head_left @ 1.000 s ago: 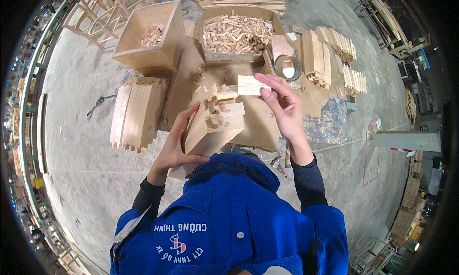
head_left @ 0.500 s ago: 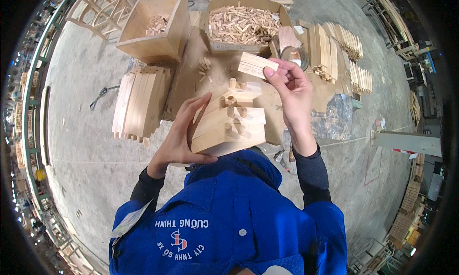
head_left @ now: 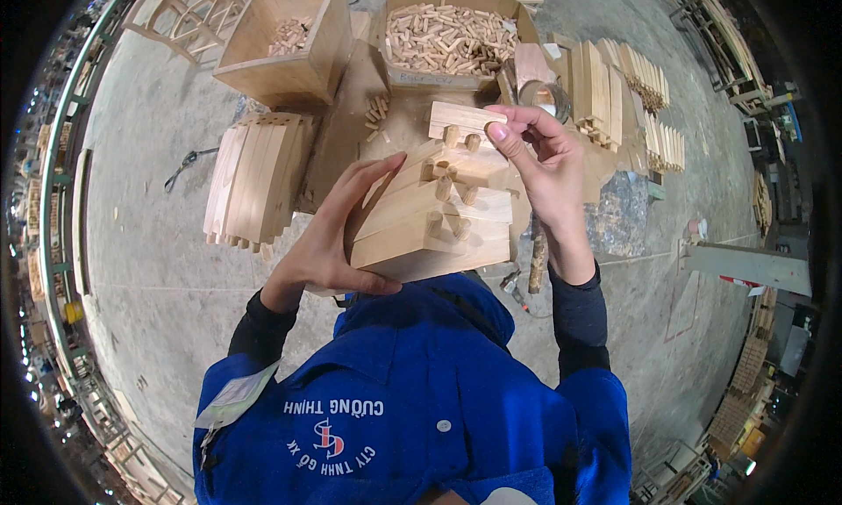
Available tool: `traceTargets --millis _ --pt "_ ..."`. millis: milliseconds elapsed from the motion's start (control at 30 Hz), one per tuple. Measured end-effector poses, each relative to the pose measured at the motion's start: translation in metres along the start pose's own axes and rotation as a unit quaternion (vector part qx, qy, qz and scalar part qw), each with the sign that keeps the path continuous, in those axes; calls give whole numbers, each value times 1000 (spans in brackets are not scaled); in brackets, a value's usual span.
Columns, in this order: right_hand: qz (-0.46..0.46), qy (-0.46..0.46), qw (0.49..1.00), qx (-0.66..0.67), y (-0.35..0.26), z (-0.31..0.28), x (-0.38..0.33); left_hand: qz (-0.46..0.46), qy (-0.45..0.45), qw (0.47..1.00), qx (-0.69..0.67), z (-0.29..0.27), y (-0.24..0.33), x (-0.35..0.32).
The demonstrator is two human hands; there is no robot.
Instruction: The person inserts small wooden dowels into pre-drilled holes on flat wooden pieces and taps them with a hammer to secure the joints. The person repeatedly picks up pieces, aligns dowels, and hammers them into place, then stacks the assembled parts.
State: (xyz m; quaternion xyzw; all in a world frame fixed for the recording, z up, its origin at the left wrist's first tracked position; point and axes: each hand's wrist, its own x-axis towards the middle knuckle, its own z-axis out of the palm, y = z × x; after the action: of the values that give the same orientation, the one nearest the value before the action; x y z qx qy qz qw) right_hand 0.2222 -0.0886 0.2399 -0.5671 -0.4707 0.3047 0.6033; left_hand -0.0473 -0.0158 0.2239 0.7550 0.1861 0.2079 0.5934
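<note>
My left hand (head_left: 338, 233) grips a stack of flat wooden pieces (head_left: 430, 229) from the left side, holding it close in front of my chest. Short dowels stick out of the stack's ends. My right hand (head_left: 539, 154) holds one more flat wooden piece with dowels (head_left: 460, 119) by its right end, just above the top of the stack. Whether that piece touches the stack is unclear.
A box of wooden dowels (head_left: 452, 35) and a second wooden box (head_left: 285, 40) stand ahead. A row of curved slats (head_left: 254, 176) lies at left, more stacked slats (head_left: 614, 84) at right. A mallet handle (head_left: 537, 259) and a glass jar (head_left: 548, 97) lie by my right wrist.
I have lifted the stack nearer to me. My right hand has brought the single doweled piece down toward the top of the stack.
</note>
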Motion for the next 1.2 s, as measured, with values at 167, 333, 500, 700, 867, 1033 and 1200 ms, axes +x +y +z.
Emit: traceTargets --millis 167,333,500,700,867,1033,1200 --pt "18 -9 1000 -3 -4 -3 1 0 0 1000 17 0 2 3" --pt "36 -23 999 -13 -2 -9 1 5 0 1000 20 0 2 4" --pt "0 91 993 69 -11 -6 -3 30 1 998 59 -1 3 6" --pt "-52 44 996 -57 -23 -7 -22 12 3 999 41 -5 4 10" --pt "-44 43 995 -80 -27 1 -26 41 0 993 114 -9 10 14" --pt "-57 16 989 -138 -30 -4 -23 53 4 989 135 -12 13 18" --pt "-70 3 980 -184 -38 -11 -16 56 0 989 134 -14 13 23"
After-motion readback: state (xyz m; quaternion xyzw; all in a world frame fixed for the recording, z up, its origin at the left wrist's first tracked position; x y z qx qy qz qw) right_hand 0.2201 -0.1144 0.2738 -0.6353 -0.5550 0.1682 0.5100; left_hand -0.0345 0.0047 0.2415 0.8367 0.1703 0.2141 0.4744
